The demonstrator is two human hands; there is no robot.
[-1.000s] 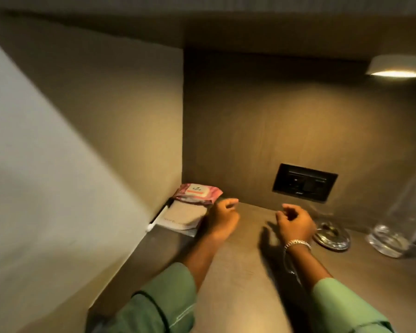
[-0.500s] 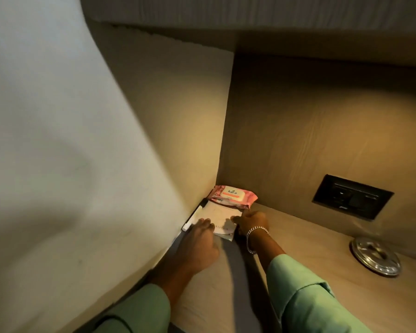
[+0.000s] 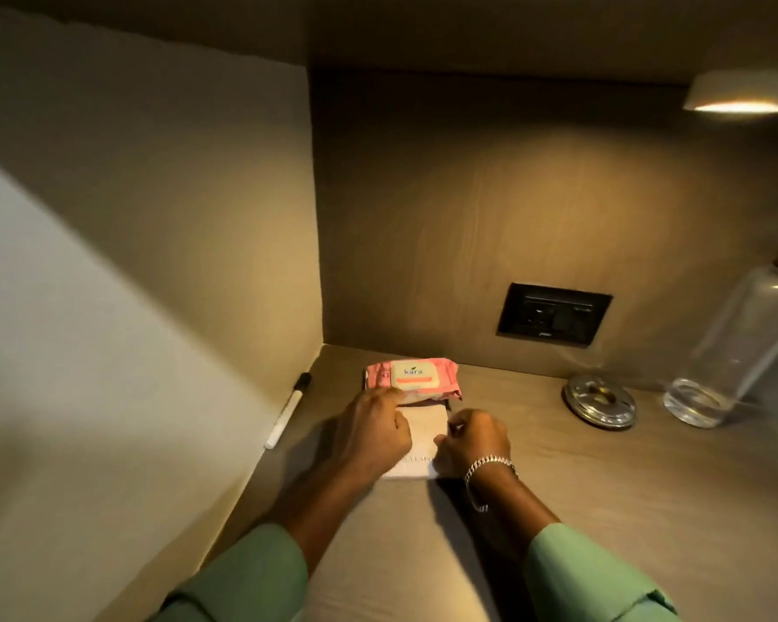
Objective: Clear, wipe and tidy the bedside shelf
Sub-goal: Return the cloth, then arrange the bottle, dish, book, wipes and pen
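Note:
A white notepad (image 3: 423, 435) lies flat on the wooden shelf (image 3: 602, 509), and both my hands grip it. My left hand (image 3: 373, 435) covers its left side, the index finger touching the pink wipes pack (image 3: 412, 379) that lies just behind the pad. My right hand (image 3: 474, 442), with a silver bracelet on the wrist, has its fingers curled on the pad's right edge. A white pen with a black cap (image 3: 288, 408) lies alone along the left wall.
A round metal dish (image 3: 599, 400) sits right of the hands, with a clear glass bottle (image 3: 733, 347) beyond it at the far right. A black socket plate (image 3: 553, 314) is set in the back panel. A lit lamp (image 3: 737, 98) hangs at the top right.
Both hands went to the notepad in the left corner and slid it, with the wipes pack, away from the wall. The pen stayed by the wall.

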